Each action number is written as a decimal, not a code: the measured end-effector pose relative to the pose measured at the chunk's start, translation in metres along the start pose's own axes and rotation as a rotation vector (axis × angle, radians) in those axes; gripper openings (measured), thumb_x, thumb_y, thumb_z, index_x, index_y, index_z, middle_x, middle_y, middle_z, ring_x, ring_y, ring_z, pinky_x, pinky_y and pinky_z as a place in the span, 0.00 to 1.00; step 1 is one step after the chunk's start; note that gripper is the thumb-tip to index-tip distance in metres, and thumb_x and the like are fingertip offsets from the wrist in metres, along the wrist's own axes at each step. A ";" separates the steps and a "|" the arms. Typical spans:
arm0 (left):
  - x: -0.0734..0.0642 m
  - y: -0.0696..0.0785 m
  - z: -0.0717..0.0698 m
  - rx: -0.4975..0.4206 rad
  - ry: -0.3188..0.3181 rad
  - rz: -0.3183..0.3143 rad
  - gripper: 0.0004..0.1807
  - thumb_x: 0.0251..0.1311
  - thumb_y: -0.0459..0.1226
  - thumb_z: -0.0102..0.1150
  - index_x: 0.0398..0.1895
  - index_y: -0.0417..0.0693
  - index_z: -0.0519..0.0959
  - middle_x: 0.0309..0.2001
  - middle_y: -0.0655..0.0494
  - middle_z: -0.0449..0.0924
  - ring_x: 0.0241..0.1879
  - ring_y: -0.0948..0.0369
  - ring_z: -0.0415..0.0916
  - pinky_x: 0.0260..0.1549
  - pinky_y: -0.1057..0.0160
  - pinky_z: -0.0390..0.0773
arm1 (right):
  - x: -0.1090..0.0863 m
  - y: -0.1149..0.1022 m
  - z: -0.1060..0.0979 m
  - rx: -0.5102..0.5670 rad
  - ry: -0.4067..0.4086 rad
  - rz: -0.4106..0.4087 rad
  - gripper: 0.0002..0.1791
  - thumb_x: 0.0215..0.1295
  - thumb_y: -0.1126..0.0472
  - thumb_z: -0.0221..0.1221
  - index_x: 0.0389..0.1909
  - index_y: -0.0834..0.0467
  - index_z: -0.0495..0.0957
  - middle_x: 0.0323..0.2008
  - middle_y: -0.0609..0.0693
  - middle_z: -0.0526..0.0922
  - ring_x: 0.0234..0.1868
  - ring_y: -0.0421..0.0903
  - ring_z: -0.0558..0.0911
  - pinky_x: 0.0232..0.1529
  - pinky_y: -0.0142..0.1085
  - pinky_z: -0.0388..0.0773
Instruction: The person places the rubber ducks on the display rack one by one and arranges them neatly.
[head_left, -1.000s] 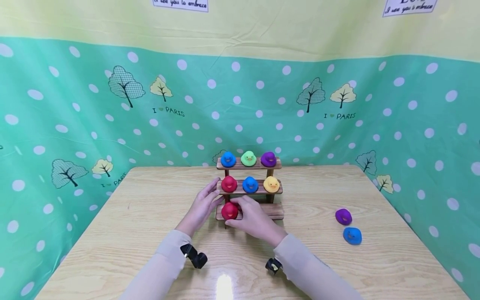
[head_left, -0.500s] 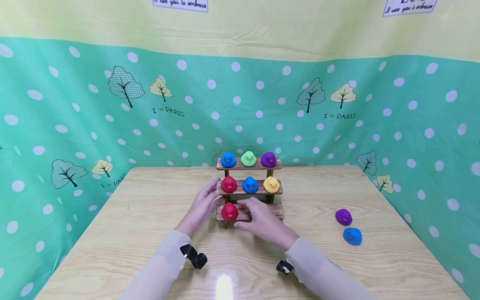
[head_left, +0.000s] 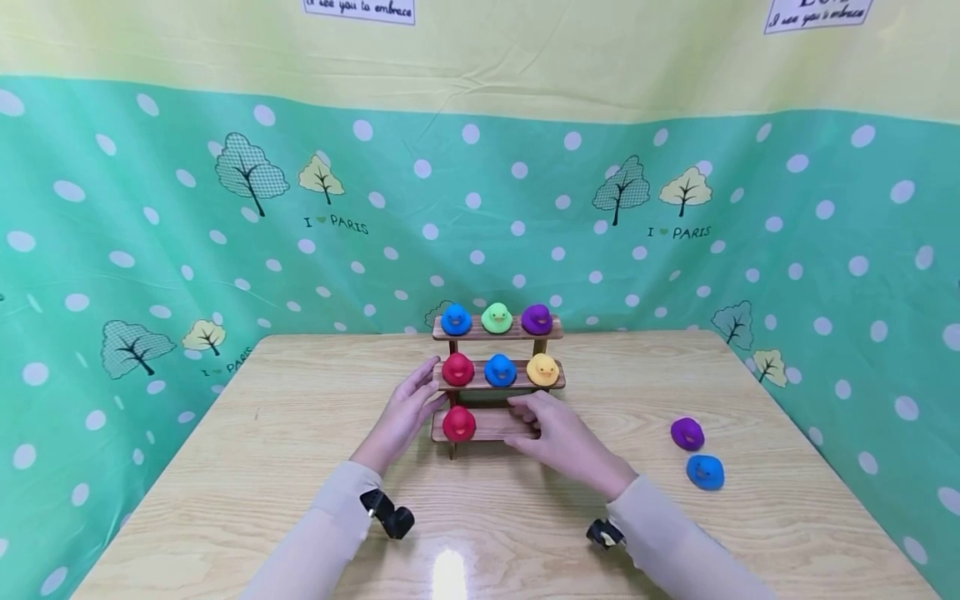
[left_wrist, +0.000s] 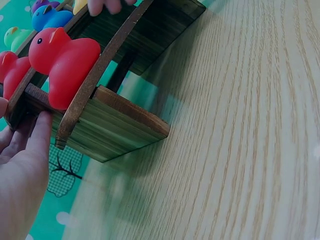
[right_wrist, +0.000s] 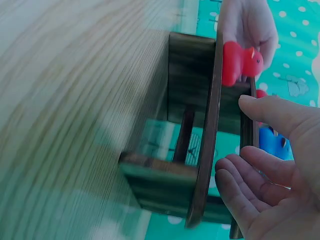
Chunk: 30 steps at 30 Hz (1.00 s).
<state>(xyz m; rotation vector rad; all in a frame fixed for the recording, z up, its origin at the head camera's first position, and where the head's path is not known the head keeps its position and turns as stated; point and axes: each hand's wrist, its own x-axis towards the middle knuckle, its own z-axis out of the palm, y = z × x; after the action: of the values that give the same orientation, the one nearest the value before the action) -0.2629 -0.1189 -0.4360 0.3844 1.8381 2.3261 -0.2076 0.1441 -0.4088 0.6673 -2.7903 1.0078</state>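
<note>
A three-tier wooden display stand [head_left: 498,425] carries several rubber ducks. My left hand [head_left: 401,421] is at the stand's left side, its thumb and fingers about the end of the middle tier; part of that grip is hidden. On the bottom tier's left end sits a red rubber duck [head_left: 459,424], also seen close up as the red duck [left_wrist: 67,65] in the left wrist view. My right hand [head_left: 558,433] is over the bottom tier's right part, holding nothing, with fingers apart from the thumb. In the right wrist view its palm [right_wrist: 280,195] shows bare.
The middle tier bears a red duck [head_left: 457,369], a blue duck [head_left: 500,370] and a yellow duck [head_left: 543,369]. On top stand a blue duck [head_left: 456,319], a green duck [head_left: 497,317] and a purple duck [head_left: 537,319]. Another purple duck [head_left: 687,433] and blue duck [head_left: 705,472] lie on the table [head_left: 315,400].
My right hand has let go of the red duck on the bottom tier and moved rightward along it. The left hand has stayed in place.
</note>
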 end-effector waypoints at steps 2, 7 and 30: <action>0.000 0.000 0.000 0.001 0.000 0.003 0.30 0.78 0.31 0.38 0.79 0.36 0.49 0.78 0.35 0.37 0.76 0.45 0.45 0.69 0.50 0.64 | -0.003 0.004 -0.004 -0.007 0.010 0.016 0.28 0.60 0.55 0.72 0.59 0.59 0.79 0.43 0.46 0.80 0.43 0.42 0.78 0.46 0.38 0.82; -0.001 0.001 0.001 0.000 0.005 -0.004 0.29 0.78 0.31 0.37 0.79 0.36 0.49 0.78 0.36 0.37 0.77 0.45 0.43 0.69 0.50 0.64 | -0.010 0.017 -0.015 -0.005 0.025 0.014 0.26 0.61 0.56 0.71 0.58 0.60 0.80 0.45 0.48 0.82 0.45 0.44 0.80 0.48 0.41 0.83; -0.001 0.003 0.002 0.007 0.013 -0.019 0.29 0.78 0.31 0.38 0.79 0.39 0.50 0.79 0.39 0.38 0.77 0.47 0.41 0.69 0.50 0.64 | -0.054 0.105 -0.089 -0.150 0.122 0.183 0.27 0.66 0.57 0.66 0.61 0.69 0.75 0.55 0.67 0.78 0.56 0.65 0.77 0.54 0.61 0.76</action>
<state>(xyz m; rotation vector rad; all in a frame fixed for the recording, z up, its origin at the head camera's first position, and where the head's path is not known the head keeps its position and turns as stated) -0.2607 -0.1176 -0.4331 0.3525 1.8478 2.3155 -0.2095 0.2914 -0.4136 0.3256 -2.8222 0.8236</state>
